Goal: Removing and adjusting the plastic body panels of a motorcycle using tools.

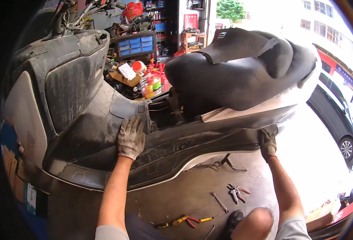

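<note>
A scooter [164,150] stands ahead; the left hand [131,138] lies open on it; red bottles [159,73] crowd behind; a wrench [219,202] and pliers [236,193] lie below; a loose cover [240,45] overlaps the seat [220,86]; the right hand [267,143] touches the side panel [244,139], grip impossible to tell; a dark car [327,110] stands beyond

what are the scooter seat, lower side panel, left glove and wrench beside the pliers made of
Scooter seat: probably vinyl, satin black, by its soft sheen and padded curves.
Lower side panel: likely moulded plastic, dark and scuffed, by its sculpted contours.
Left glove: knitted fabric, grimy, ribbed at the cuff; fibre unclear.
Wrench: probably steel, by its grey metallic sheen.
</note>
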`<state>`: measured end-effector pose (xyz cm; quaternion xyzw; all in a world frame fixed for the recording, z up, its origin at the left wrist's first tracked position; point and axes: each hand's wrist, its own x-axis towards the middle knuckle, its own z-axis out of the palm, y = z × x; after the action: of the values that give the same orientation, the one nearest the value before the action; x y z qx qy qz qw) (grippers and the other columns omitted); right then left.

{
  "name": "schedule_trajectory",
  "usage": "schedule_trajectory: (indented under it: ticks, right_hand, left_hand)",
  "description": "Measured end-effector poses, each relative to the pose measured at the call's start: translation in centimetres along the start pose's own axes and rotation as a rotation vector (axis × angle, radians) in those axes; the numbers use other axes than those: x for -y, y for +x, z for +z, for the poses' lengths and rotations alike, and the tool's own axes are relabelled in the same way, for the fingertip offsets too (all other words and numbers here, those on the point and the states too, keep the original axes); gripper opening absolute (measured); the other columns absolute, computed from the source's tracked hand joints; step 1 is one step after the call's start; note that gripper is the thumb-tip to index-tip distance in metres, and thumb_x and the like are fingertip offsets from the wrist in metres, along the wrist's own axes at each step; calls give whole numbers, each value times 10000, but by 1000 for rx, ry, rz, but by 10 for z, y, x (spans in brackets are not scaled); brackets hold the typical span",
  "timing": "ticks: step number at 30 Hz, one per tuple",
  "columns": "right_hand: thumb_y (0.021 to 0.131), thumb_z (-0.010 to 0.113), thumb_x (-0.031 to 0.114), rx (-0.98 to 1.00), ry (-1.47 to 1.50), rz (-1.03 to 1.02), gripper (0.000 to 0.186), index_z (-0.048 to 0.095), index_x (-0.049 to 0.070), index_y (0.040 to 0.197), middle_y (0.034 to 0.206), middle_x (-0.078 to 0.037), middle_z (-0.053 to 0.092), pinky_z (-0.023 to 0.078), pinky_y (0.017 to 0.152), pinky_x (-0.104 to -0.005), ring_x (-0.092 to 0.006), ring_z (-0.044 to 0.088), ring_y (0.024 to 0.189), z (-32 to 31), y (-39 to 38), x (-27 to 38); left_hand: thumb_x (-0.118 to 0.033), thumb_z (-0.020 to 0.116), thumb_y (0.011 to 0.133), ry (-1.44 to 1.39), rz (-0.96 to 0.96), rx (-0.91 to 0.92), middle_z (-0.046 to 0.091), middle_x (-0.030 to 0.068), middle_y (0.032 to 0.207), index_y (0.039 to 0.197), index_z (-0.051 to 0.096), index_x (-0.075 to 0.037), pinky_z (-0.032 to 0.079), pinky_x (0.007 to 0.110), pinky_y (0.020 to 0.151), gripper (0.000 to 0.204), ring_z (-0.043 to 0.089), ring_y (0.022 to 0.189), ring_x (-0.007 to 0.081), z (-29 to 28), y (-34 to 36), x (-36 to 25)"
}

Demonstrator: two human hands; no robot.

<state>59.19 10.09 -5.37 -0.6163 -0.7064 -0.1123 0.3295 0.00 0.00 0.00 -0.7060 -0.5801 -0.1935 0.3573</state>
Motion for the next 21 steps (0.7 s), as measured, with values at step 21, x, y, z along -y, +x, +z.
schedule_trajectory:
  ticks: [21]
  right_hand:
    - [1033,545,201,159,1812,572,412,453,-32,1360,1239,-265,624,577,887,-486,-389,662,1084,-101,260,198]
  left_hand:
    - [-245,672,838,-56,-38,-77,585,120,1412,1256,652,-46,307,470,1200,464,477,1374,271,-2,-14,14]
